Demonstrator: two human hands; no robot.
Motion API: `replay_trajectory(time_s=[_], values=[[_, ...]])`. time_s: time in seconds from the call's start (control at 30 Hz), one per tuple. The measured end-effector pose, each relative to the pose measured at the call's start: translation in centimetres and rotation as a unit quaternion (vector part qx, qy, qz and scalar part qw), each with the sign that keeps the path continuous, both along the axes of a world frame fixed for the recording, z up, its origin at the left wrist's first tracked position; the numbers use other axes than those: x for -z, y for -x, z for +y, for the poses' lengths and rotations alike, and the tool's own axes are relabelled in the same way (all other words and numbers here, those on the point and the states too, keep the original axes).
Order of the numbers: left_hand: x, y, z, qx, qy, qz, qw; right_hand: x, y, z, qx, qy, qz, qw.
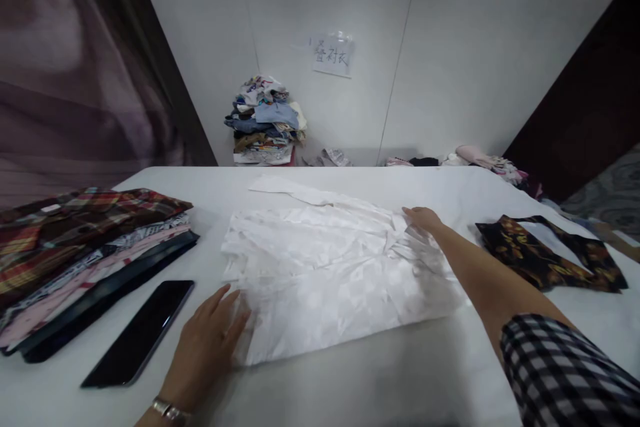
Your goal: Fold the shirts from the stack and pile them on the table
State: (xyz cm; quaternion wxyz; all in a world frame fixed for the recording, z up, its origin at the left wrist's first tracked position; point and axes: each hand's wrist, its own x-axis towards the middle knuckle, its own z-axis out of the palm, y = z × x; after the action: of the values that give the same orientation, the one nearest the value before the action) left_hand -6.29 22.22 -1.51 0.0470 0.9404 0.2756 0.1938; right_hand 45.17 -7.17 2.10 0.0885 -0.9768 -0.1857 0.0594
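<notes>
Your white garment (pixel 320 273) lies spread on the table (pixel 350 377), between the stacked clothes (pixel 95 233) and the dark patterned garment (pixel 510 253). Your left hand (pixel 213 337) is released, fingers spread at the near left edge; whether your right hand (pixel 424 219), at the far right corner, pinches fabric cannot be told. Creases bunch toward the right end: steady the left lightly, draw them flat outward, and straighten the sleeve (pixel 295 190) along the far edge
</notes>
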Motion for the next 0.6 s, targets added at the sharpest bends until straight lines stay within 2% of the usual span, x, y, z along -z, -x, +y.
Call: replay_trajectory(time_s=[0.13,0.23,0.47,0.6], values=[[0.7,0.2,-1.5,-0.020,0.002,0.031,0.999,0.8,-0.5,4.2,-0.052,0.011,0.015,0.998],[0.9,-0.2,-2.0,-0.038,-0.008,0.035,0.999,0.9,-0.7,5.6,-0.092,0.017,0.014,0.996],[0.9,-0.8,-2.4,-0.057,-0.008,0.033,0.998,1.2,-3.0,3.5,-0.024,0.007,-0.029,0.999],[0.4,-1.0,-1.7,-0.056,0.011,0.019,0.998,1.5,-4.2,1.8,-0.008,-0.094,0.027,0.995]])
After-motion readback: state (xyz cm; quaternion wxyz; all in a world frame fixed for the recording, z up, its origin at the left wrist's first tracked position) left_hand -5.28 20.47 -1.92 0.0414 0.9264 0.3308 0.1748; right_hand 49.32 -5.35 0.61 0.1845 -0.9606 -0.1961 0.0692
